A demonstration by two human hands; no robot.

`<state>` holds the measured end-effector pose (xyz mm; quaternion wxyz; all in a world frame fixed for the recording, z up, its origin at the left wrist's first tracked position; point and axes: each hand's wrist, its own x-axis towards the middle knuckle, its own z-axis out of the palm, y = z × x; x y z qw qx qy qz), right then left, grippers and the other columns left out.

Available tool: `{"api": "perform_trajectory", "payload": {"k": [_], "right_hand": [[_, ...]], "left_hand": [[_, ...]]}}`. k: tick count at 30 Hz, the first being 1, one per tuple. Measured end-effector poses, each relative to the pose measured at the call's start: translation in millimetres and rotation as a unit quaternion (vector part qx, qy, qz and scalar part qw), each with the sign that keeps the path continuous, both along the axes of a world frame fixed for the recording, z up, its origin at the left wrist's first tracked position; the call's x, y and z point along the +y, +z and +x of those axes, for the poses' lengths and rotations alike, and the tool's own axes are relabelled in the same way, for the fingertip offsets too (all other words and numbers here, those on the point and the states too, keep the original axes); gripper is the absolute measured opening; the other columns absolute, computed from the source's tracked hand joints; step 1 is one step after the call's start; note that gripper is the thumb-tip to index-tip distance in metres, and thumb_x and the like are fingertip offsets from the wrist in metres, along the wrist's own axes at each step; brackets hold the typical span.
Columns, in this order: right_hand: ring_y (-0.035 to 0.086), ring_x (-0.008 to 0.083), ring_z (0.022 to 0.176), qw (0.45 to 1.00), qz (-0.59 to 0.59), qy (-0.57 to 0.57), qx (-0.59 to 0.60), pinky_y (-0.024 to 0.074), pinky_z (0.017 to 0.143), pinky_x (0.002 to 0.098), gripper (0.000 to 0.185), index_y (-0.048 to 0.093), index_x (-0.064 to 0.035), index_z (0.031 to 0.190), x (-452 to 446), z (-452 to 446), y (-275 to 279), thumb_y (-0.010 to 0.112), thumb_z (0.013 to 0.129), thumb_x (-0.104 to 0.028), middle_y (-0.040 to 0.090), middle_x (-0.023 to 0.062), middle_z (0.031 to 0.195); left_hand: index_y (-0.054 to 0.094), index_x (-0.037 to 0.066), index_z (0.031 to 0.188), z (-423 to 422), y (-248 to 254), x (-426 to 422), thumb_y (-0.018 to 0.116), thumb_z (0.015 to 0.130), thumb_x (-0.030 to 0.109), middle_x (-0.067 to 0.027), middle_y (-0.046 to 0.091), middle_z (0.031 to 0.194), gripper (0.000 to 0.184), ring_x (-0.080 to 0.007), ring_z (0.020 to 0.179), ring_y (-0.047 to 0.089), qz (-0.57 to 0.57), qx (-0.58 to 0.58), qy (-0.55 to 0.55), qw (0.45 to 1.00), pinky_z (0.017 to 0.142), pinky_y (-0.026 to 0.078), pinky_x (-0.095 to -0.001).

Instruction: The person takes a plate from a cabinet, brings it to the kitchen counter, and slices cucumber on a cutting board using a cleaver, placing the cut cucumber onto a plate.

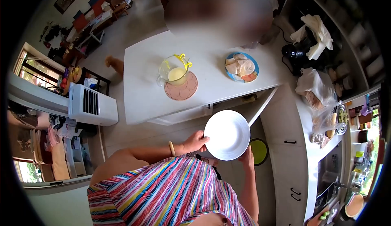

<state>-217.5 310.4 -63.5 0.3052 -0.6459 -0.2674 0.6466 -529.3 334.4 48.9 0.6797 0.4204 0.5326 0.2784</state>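
A white round plate (227,135) is held level in front of my body, over the floor. My left hand (196,141) grips its left rim, thumb on top. At the lower right rim my right hand (247,159) holds the plate, its fingers partly hidden beneath. On the white counter (142,79) a clear glass jug (176,72) with pale liquid and yellow clips stands partly on a pink round mat (182,91). To the right, a blue-edged plate (242,67) carries a crumpled pale cloth or wrapper.
Below the counter a drawer or cabinet door (264,104) stands open. A green round bin (259,152) is on the floor. The right-hand counter holds plastic bags (319,89) and a sink (330,165). A white appliance (90,105) stands left.
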Motion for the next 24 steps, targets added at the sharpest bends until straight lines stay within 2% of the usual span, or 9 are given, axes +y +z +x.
{"api": "perform_trajectory", "payload": {"k": [5, 8, 9, 11, 13, 15, 18, 20, 24], "right_hand": [[0.061, 0.0153, 0.070, 0.973, 0.030, -0.049, 0.225, 0.0472, 0.053, 0.0277, 0.051, 0.054, -0.0076, 0.114, -31, -51, 115, 0.038, 0.098, -0.053, 0.064, 0.0043, 0.089], [0.061, 0.0168, 0.067, 0.982, 0.105, -0.103, 0.117, 0.0464, 0.052, 0.0277, 0.036, 0.051, -0.0052, 0.112, -31, -71, 117, 0.054, 0.095, -0.037, 0.064, 0.0054, 0.088], [0.059, 0.0174, 0.064, 0.966, 0.106, -0.190, 0.141, 0.0454, 0.049, 0.0280, 0.034, 0.048, -0.0035, 0.112, -25, -89, 141, 0.064, 0.090, -0.024, 0.062, 0.0071, 0.087], [0.059, 0.0173, 0.063, 0.959, 0.123, -0.228, 0.117, 0.0453, 0.049, 0.0280, 0.035, 0.047, -0.0039, 0.112, -19, -107, 152, 0.063, 0.090, -0.025, 0.061, 0.0078, 0.087], [0.059, 0.0173, 0.064, 0.951, 0.140, -0.261, 0.091, 0.0460, 0.051, 0.0278, 0.034, 0.046, -0.0041, 0.112, -19, -116, 161, 0.062, 0.091, -0.026, 0.060, 0.0084, 0.088], [0.059, 0.0169, 0.064, 0.946, 0.150, -0.287, 0.027, 0.0463, 0.051, 0.0287, 0.037, 0.046, -0.0034, 0.112, -25, -118, 158, 0.062, 0.091, -0.028, 0.060, 0.0082, 0.087], [0.059, 0.0165, 0.063, 0.943, 0.135, -0.301, 0.043, 0.0465, 0.050, 0.0291, 0.036, 0.045, -0.0028, 0.112, -22, -112, 171, 0.062, 0.091, -0.027, 0.061, 0.0087, 0.086], [0.058, 0.0135, 0.067, 0.937, 0.134, -0.323, 0.015, 0.0467, 0.054, 0.0269, 0.038, 0.049, -0.0061, 0.111, -24, -108, 169, 0.065, 0.088, -0.031, 0.059, 0.0052, 0.085], [0.059, 0.0123, 0.067, 0.913, 0.121, -0.388, -0.012, 0.0467, 0.052, 0.0257, 0.036, 0.050, -0.0074, 0.110, -40, -103, 162, 0.065, 0.087, -0.031, 0.059, 0.0034, 0.084]], "left_hand": [[0.053, -0.002, 0.084, -3, 32, 32, 0.053, 0.096, 0.023, -0.0064, 0.060, 0.065, 0.028, -0.0112, 0.051, 0.059, 0.074, 0.004, -0.107, 0.991, 0.045, 0.049, -0.0242], [0.054, -0.003, 0.083, -10, 20, 44, 0.054, 0.096, 0.028, -0.0057, 0.058, 0.059, 0.033, -0.0119, 0.046, 0.057, 0.106, -0.064, -0.147, 0.981, 0.042, 0.047, -0.0250], [0.054, -0.003, 0.089, -23, 41, 56, 0.055, 0.095, 0.029, -0.0115, 0.064, 0.078, 0.033, -0.0164, 0.067, 0.064, 0.113, -0.033, -0.195, 0.974, 0.058, 0.053, -0.0298], [0.054, -0.002, 0.100, -56, 50, 79, 0.057, 0.094, 0.026, -0.0143, 0.061, 0.099, 0.029, -0.0216, 0.094, 0.061, 0.428, 0.130, -0.106, 0.888, 0.081, 0.050, -0.0359], [0.051, 0.001, 0.116, -121, 28, 124, 0.064, 0.088, 0.025, -0.0174, 0.055, 0.102, 0.039, -0.0330, 0.098, 0.054, 0.366, 0.083, 0.240, 0.895, 0.087, 0.042, -0.0424], [0.049, -0.001, 0.121, -207, 31, 168, 0.065, 0.086, 0.032, -0.0197, 0.057, 0.107, 0.050, -0.0374, 0.101, 0.054, 0.428, 0.464, 0.307, 0.712, 0.089, 0.042, -0.0459], [0.058, -0.002, 0.091, -279, 6, 221, 0.051, 0.092, 0.044, -0.0210, 0.067, 0.088, 0.047, -0.0332, 0.088, 0.066, 0.112, 0.484, 0.045, 0.866, 0.075, 0.049, -0.0445], [0.058, -0.001, 0.076, -285, -26, 239, 0.048, 0.091, 0.034, -0.0180, 0.065, 0.070, 0.039, -0.0306, 0.068, 0.066, 0.105, 0.346, -0.032, 0.932, 0.064, 0.050, -0.0414], [0.058, 0.001, 0.071, -284, -48, 259, 0.044, 0.087, 0.022, -0.0154, 0.061, 0.060, 0.029, -0.0285, 0.054, 0.063, 0.221, 0.378, 0.039, 0.898, 0.055, 0.048, -0.0400]]}}
